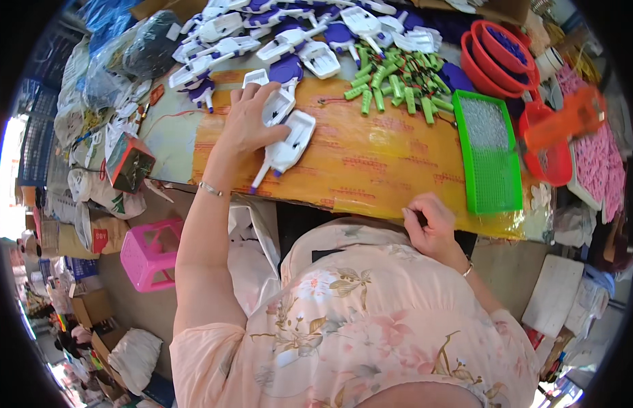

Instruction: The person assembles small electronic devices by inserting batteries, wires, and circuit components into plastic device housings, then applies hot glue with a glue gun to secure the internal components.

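Note:
My left hand (pixel 252 122) is spread with fingers stretched out over some white plastic housings with short handles. Its thumb lies against the nearest white housing (pixel 293 143), an open shell with a purple-tipped handle pointing at the table's front edge. Another white housing (pixel 279 105) lies partly under the fingers, with a purple disc (pixel 286 69) just beyond it. Down by the front edge, my right hand (pixel 431 224) is closed with curled fingers; whether anything small is inside is hidden. Green cylindrical battery packs (pixel 395 85) with thin wires are heaped beyond the hands.
More white and purple housings (pixel 221 27) pile along the far side. A green tray (pixel 497 183) of small silvery pieces stands at right, near red bowls (pixel 476 71), a red scoop (pixel 558 163) and a blurred orange tool (pixel 565 122). A pink stool (pixel 150 255) is at lower left.

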A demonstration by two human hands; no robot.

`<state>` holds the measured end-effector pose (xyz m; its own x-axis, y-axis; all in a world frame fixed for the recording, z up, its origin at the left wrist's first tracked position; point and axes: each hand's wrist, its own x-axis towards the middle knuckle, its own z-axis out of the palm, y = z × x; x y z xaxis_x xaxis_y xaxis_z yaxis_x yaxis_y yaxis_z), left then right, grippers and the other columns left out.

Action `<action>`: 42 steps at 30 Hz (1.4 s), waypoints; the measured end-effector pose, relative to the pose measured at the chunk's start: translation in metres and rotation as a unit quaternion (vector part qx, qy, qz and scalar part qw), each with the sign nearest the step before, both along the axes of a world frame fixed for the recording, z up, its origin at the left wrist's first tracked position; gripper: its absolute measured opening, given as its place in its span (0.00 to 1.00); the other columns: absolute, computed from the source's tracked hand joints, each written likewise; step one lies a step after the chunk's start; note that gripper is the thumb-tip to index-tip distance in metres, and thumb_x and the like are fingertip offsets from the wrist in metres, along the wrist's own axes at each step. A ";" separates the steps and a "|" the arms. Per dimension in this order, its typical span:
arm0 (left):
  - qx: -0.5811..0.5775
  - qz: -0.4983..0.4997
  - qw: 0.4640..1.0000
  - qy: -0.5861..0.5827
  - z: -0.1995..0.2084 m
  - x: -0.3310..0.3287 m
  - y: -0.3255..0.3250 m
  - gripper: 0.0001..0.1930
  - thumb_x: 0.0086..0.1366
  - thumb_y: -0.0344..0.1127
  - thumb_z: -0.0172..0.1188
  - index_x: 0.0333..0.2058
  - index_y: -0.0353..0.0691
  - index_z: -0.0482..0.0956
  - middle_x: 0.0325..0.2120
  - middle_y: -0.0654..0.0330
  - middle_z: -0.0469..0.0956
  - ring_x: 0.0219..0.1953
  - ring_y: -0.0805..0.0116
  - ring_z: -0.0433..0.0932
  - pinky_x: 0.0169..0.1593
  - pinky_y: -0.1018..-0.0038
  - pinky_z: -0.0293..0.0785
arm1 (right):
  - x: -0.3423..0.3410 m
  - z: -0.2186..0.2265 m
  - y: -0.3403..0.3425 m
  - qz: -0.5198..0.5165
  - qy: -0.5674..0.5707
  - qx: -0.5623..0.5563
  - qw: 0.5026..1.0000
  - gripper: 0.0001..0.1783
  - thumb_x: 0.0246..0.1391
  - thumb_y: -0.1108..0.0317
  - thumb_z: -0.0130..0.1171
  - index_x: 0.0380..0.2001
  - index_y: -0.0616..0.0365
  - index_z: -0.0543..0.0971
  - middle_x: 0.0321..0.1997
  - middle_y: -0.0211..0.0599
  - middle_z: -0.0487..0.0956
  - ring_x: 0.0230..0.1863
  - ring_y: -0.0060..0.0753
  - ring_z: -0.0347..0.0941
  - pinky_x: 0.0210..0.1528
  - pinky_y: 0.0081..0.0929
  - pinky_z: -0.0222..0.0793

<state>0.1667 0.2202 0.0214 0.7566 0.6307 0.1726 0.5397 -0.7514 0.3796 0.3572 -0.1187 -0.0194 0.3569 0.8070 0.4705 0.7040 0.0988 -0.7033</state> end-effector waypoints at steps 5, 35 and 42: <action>0.030 -0.098 0.995 -0.020 0.000 -0.004 -0.046 0.38 0.42 0.40 0.66 0.58 0.46 0.73 0.49 0.49 0.72 0.53 0.42 0.67 0.59 0.54 0.68 | 0.003 0.005 0.004 0.010 0.038 -0.022 0.999 0.06 0.51 0.78 0.65 0.28 0.61 0.75 0.26 0.39 0.74 0.23 0.36 0.71 0.25 0.29 0.66; -0.028 -0.200 0.963 -0.178 -0.011 0.084 -0.146 0.37 0.50 0.38 0.73 0.59 0.37 0.69 0.52 0.43 0.71 0.55 0.42 0.70 0.56 0.53 0.70 | 0.098 0.030 0.091 -0.177 -0.215 -0.307 0.910 0.13 0.52 0.69 0.55 0.42 0.60 0.74 0.33 0.51 0.82 0.38 0.58 0.80 0.40 0.54 0.74; -0.068 -0.217 0.959 -0.169 -0.006 0.024 -0.180 0.27 0.47 0.31 0.73 0.48 0.34 0.77 0.45 0.46 0.74 0.48 0.44 0.74 0.50 0.57 0.73 | 0.081 0.051 0.041 -0.104 0.006 -0.056 0.993 0.15 0.57 0.73 0.53 0.46 0.62 0.80 0.31 0.45 0.81 0.29 0.40 0.78 0.34 0.32 0.73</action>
<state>0.1907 0.0403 0.0151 0.8682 0.3037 0.3925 0.0173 -0.8089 0.5877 0.4385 -0.0776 0.0313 0.5271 0.7620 0.3761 0.6920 -0.1280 -0.7105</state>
